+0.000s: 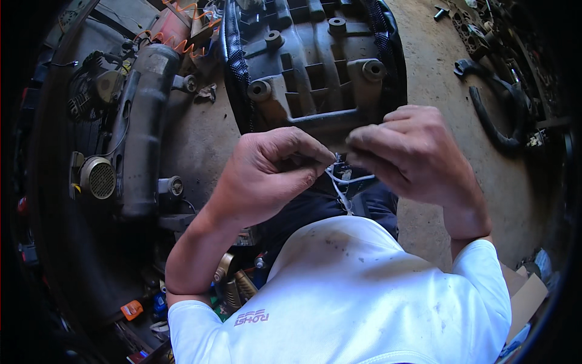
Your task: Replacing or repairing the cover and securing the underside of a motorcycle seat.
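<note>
My left hand (pixel 270 173) is closed in a pinch, thumb against forefinger. My right hand (pixel 418 151) faces it from the right, fingers bunched toward the thumb and slightly blurred. Whatever sits between the fingertips of either hand is too small or hidden to make out. Just beyond both hands lies a black vehicle seat (pixel 327 115), its ribbed plastic underside up, with round rubber feet (pixel 259 90) and textured dark cover edges. Below the fingertips a white cord (pixel 347 181) hangs over my dark trousers.
On the left stands an air compressor with a dark cylindrical tank (pixel 145 121). Orange coiled hose (pixel 182 45) runs behind it. Bottles (pixel 245 285) crowd the lower left. At right, a bent black hose (pixel 497 121) lies on the concrete floor, near metal parts and cardboard (pixel 527 303).
</note>
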{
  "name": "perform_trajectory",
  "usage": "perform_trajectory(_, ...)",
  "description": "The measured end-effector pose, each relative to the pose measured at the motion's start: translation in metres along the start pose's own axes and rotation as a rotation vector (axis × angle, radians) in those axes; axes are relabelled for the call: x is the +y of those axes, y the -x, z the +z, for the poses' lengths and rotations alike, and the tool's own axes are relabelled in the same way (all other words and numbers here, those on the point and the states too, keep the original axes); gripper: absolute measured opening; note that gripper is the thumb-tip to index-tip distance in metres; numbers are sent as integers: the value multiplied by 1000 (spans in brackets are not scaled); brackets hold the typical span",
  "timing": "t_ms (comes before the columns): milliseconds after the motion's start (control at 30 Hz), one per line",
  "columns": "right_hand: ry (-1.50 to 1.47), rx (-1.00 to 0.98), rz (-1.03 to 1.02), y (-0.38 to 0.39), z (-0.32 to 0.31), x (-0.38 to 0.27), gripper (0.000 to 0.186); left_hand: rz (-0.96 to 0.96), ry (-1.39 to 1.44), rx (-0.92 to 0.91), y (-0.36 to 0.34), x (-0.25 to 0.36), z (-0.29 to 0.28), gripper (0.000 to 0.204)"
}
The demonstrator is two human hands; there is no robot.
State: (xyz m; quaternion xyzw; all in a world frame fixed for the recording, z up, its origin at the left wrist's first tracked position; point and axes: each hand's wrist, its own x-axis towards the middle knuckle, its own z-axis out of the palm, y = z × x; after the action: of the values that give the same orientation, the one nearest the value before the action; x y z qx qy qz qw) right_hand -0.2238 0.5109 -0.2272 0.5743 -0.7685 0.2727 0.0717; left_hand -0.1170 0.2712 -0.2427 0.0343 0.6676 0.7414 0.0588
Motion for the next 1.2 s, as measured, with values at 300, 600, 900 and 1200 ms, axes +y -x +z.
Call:
perform_trajectory(300,-78,19,85,-16,10,5,26,917,-1332,174,-16,-18,9,25)
perform_trajectory(600,-196,-20,42,-18,17,12,19,929,-1316,261,-16,-26,7,30)
perform_trajectory(900,223,-21,44,6,-4,-1,30,774,-1530,72,17,-8,-3,30)
perform_trajectory(1200,-10,629,595,30,-26,60,31,451,-1048,863,29,33,-80,36)
